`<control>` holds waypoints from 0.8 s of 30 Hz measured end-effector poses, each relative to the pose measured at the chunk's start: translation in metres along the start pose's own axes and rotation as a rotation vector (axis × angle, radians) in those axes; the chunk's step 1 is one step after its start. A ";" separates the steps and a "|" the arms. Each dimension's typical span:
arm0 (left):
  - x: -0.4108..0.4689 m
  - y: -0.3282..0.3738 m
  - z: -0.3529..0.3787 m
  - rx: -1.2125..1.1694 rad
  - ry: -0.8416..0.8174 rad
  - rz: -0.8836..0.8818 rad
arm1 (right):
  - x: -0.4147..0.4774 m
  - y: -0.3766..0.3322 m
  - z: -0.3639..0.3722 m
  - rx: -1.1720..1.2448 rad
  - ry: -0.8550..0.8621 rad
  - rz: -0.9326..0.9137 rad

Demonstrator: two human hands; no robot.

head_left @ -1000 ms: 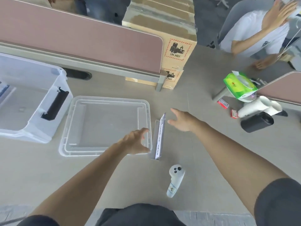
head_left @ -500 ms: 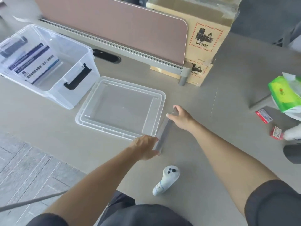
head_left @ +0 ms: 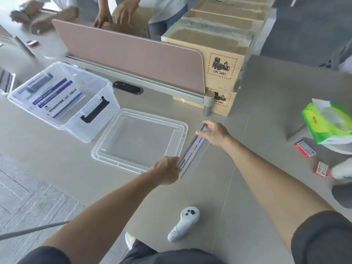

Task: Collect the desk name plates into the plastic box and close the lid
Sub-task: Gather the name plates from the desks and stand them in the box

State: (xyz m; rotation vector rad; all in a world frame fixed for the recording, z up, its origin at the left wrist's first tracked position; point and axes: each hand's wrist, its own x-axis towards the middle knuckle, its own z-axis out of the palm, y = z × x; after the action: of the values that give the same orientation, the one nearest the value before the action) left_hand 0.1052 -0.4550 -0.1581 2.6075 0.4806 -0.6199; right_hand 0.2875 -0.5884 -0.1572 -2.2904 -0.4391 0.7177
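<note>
1. Head view: one desk name plate (head_left: 192, 151) is held low over the desk (head_left: 247, 168), just beside the right edge of the loose lid (head_left: 139, 141). Whether it's lifted clear can't be told. Its long axis runs from near-left to far-right.
2. L grip: the plate's near end is gripped by the left hand (head_left: 166, 170), w/ fingers curled round it. The fingertips are hidden behind the knuckles.
3. R grip: the far end is pinched by the right hand (head_left: 215, 133), w/ thumb & forefinger closed on the top corner. The other fingers are loosely bent.
4. Nothing but the plate is held by either hand.
5. Target: the plastic box (head_left: 76, 128) is set far left, beyond the lid, w/ its top open. Printed plates (head_left: 57, 98) are seen lying flat inside.
6. Key relation: the box lies left & away from the grip, so the lid is btw plate & box. The L hand is nearer the box.
7. Judged: the plate must be carried over the lid. The plates inside lie on a roughly similar slant, so little turning is prob. needed.
8. The lid isn't fitted yet, and fitting it is judged the last step.
</note>
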 end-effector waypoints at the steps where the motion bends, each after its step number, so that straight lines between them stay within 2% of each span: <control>1: -0.001 0.002 -0.005 -0.002 0.035 0.005 | -0.003 -0.002 -0.005 0.023 0.026 -0.010; 6: -0.012 -0.006 -0.023 -0.088 0.224 0.041 | -0.017 -0.028 -0.016 0.058 0.151 -0.074; 10: -0.034 -0.029 -0.034 -0.277 0.341 -0.010 | -0.025 -0.066 -0.010 0.027 0.156 -0.158; 13: -0.051 -0.059 -0.044 -0.398 0.427 -0.043 | -0.030 -0.100 0.009 0.033 0.143 -0.207; 18: -0.076 -0.117 -0.066 -0.393 0.600 -0.052 | -0.042 -0.165 0.049 0.121 0.135 -0.255; 24: -0.115 -0.206 -0.092 -0.459 0.744 -0.025 | -0.056 -0.258 0.111 0.113 0.155 -0.339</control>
State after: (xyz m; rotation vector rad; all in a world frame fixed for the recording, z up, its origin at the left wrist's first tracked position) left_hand -0.0456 -0.2630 -0.0915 2.3017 0.7632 0.4489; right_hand 0.1487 -0.3765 -0.0243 -2.0770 -0.6741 0.3833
